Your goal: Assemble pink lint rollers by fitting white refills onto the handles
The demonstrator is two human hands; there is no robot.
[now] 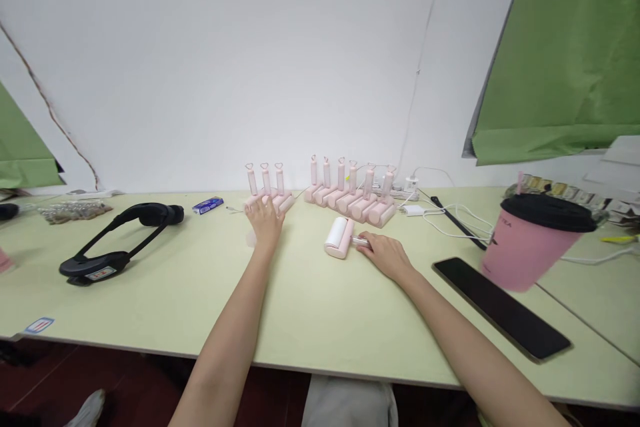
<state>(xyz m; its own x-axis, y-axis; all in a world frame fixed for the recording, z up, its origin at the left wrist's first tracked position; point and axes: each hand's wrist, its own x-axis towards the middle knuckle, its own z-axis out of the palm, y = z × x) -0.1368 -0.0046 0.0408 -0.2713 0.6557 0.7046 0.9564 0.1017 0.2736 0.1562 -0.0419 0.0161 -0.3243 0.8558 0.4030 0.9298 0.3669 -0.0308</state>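
My right hand [387, 252] is closed around the clear handle of a lint roller [337, 237], whose white roll and pink cover rest on the table. My left hand [265, 217] reaches forward at the left group of pink lint rollers [284, 203]; its fingers are apart, and it partly hides them. Three handles with loop ends stand upright there. A pale, whitish thing [251, 238] shows beside that hand, too blurred to name. Farther right, a row of several lint rollers [345, 200] stands with handles up.
On the left lie a black headset [107, 260] and a small blue packet [208, 205]. A black phone [500, 307] and a pink lidded cup [525, 247] are near my right forearm. White cables [450, 213] and a charger sit behind. The table [320, 320] meets a white wall.
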